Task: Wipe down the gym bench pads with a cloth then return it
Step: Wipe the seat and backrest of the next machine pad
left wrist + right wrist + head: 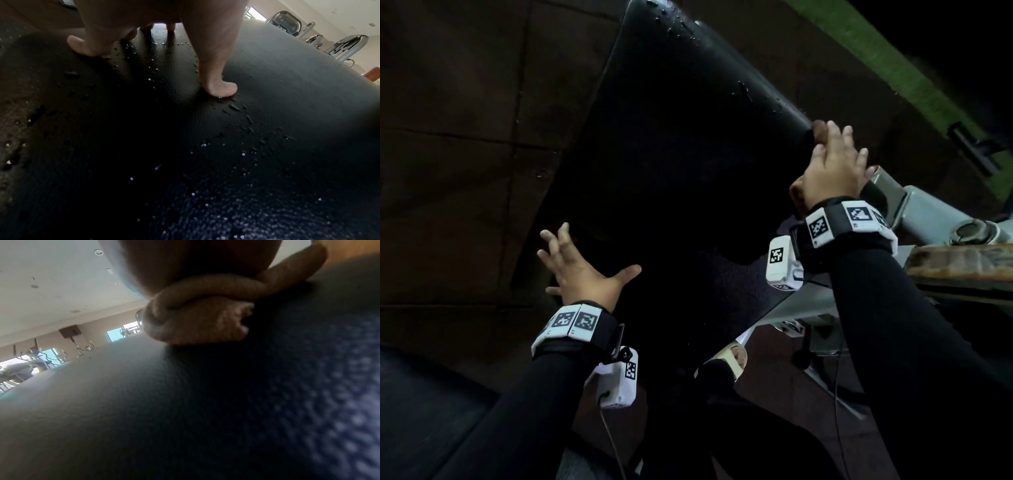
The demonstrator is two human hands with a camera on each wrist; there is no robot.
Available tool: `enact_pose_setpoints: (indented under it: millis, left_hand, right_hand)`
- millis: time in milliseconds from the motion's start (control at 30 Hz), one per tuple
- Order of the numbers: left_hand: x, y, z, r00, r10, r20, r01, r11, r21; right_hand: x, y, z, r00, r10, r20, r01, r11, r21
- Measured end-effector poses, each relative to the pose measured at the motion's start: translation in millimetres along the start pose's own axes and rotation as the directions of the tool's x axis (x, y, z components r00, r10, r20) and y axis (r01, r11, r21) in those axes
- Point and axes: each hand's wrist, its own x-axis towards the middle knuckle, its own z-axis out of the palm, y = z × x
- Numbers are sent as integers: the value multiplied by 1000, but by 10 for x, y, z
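Observation:
The black bench pad (681, 154) runs from the centre up to the top of the head view, with water droplets beaded near its far end and right edge. My left hand (582, 270) rests on the pad's left edge with fingers spread; in the left wrist view its thumb tip (220, 87) presses the wet vinyl (267, 113). My right hand (832, 168) lies flat on the pad's right edge, fingers spread, pressing a tan cloth (924, 132) that peeks out by the fingertips. The cloth (195, 318) is bunched under the palm on the pad (144, 402).
A pale grey metal bench frame (928, 212) juts out at the right below my right wrist. Dark rubber floor tiles (465, 137) lie left of the pad, and a green strip (876, 51) crosses the top right. My sandalled foot (732, 359) stands under the pad. Gym machines (345, 45) stand beyond.

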Motion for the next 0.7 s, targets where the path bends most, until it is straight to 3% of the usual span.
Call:
enact_pose_setpoints:
  millis: [100, 233, 367, 467, 567, 700]
  left_hand:
    - [0, 0, -6, 1000, -5, 0, 5, 1000, -2]
    - [-1, 3, 9, 1000, -4, -3, 4, 1000, -1]
    - [-7, 17, 17, 1000, -4, 3, 4, 1000, -6]
    - [-14, 26, 15, 1000, -2, 6, 2, 1000, -2]
    - [-2, 35, 13, 1000, -4, 6, 4, 1000, -11]
    - [-3, 34, 19, 1000, -6, 7, 6, 1000, -14]
  right_hand:
    - [-105, -3, -4, 997, -71, 0, 71, 996, 45]
    - [-345, 94, 98, 991, -135, -20, 133, 987, -89]
    - [-179, -98, 161, 995, -58, -84, 45, 988, -151]
    - [109, -407, 177, 999, -34, 7, 34, 997, -74]
    - [236, -757, 212, 986, -153, 61, 155, 988, -18]
    - [0, -920, 302, 918, -386, 94, 396, 904, -159]
